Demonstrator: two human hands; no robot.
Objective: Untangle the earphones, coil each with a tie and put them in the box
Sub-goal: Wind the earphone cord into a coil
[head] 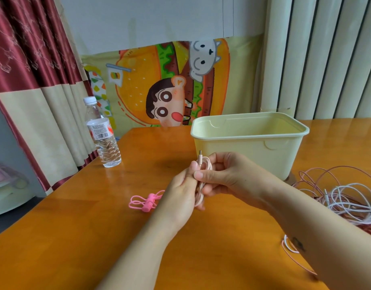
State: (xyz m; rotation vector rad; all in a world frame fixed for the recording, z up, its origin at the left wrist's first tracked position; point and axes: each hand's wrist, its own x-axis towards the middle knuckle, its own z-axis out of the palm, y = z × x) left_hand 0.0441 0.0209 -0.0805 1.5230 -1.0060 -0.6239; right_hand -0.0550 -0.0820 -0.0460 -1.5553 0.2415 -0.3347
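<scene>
Head view: pink earphone coil gripped in both hands, no tie on it yet.
Left hand (181,191) curls round the lower part of the coil (206,165), thumb up along it. Right hand (226,174) pinches the upper loops with its thumb across them, and the plug (200,153) sticks up out of the top. The coil is held above the table (75,237), just in front of the box (243,158). My read: the step is binding. Hold the loops tight in one hand, free the other for the pink ties (145,200) lying just left of the left hand, wrap at mid-coil, and tuck the plug end so nothing springs loose. Box: pale yellow, open top, no cable in the part of the inside that shows; the floor is hidden behind the near wall. Tangle of pink and white earphones (337,195) lies on the table to the right, outside the box. Water bottle (103,135) at left is capped, with some water in it.
</scene>
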